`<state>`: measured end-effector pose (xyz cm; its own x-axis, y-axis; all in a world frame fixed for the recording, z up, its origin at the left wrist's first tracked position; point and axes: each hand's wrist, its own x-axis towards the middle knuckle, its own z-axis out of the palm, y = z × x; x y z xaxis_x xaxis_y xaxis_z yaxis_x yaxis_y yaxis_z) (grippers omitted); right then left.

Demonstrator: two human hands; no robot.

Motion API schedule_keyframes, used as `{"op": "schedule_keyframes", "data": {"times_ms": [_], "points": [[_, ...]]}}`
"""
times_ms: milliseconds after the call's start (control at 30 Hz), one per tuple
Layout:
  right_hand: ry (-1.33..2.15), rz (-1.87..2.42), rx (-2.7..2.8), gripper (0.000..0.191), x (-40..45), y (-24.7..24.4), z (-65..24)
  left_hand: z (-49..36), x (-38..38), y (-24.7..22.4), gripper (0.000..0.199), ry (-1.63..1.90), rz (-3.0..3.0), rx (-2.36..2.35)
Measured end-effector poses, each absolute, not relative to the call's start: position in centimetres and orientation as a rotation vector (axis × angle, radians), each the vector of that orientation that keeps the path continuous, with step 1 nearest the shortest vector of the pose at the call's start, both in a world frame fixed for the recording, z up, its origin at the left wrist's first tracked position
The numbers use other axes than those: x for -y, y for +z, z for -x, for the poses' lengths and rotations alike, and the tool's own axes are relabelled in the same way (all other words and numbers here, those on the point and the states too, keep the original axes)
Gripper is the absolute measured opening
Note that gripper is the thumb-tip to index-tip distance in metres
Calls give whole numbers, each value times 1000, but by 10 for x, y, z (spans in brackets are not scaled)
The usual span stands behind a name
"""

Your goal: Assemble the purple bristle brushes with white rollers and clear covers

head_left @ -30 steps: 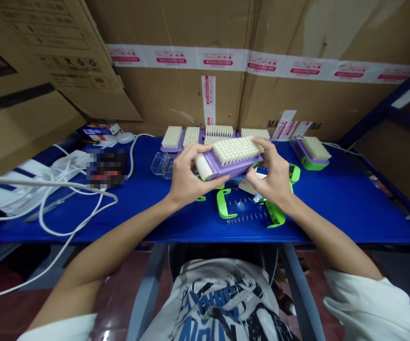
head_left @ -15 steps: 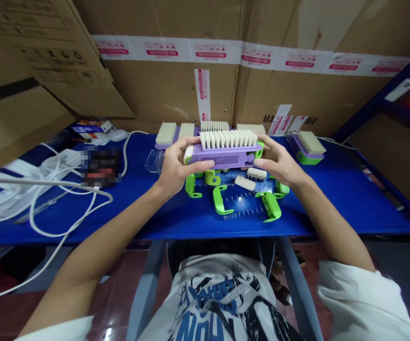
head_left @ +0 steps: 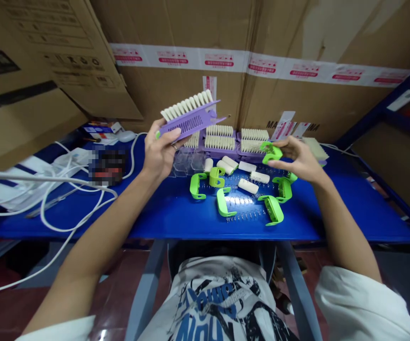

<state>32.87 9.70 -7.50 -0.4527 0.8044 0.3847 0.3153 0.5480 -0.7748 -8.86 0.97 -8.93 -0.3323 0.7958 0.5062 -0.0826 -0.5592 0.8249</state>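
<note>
The left hand [head_left: 160, 149] is gripping one end of a purple brush [head_left: 190, 122], its thumb pressing the near side, while the right hand [head_left: 300, 156] is pinching a green end piece [head_left: 272, 153] between thumb and fingers, well apart from the brush. The brush is tilting in the air above the blue table [head_left: 176, 213], its bare end pointing up and to the right. Its body, apparently moulded plastic, is probably feeling light, stiff and slightly slippery; the side walls are likely offering the surest hold, the thin prongs at the bare end seeming easier to damage. Slanting slots are marking the purple side, and cream bristles are standing in close rows above. Farther out, more brushes [head_left: 219, 143] are resting bristles-up before the cardboard [head_left: 176, 94], and cream pads [head_left: 248, 186], green clips [head_left: 222, 203] and fine springs [head_left: 247, 217] are lying nearer the table's front edge
</note>
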Motion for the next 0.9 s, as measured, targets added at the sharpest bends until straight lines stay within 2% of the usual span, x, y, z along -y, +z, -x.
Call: {"op": "schedule_keyframes", "data": {"times_ms": [167,300,333,433,533,700,900], "points": [[570,845,2395,81,-90,-81,-311,72,-5,-92,81,1926,-1427,-977],[196,677,2266,105,-67,-74,-290,39,13,-95,80,1874,-1498,-992],[51,637,2198,105,-57,-72,-282,31,18,-97,78,1848,-1495,-1005],[-362,428,2218,76,-24,-67,-256,10,31,-104,72,1732,-1515,-1006],[-657,193,2280,67,-9,-69,-239,5,36,-107,69,1610,-1644,-936],[-681,105,2222,39,-20,-62,-239,17,28,-100,62,1530,-1845,-777],[-831,93,2390,25,-14,-18,-231,27,24,-90,51,1690,-1989,-733]]}}
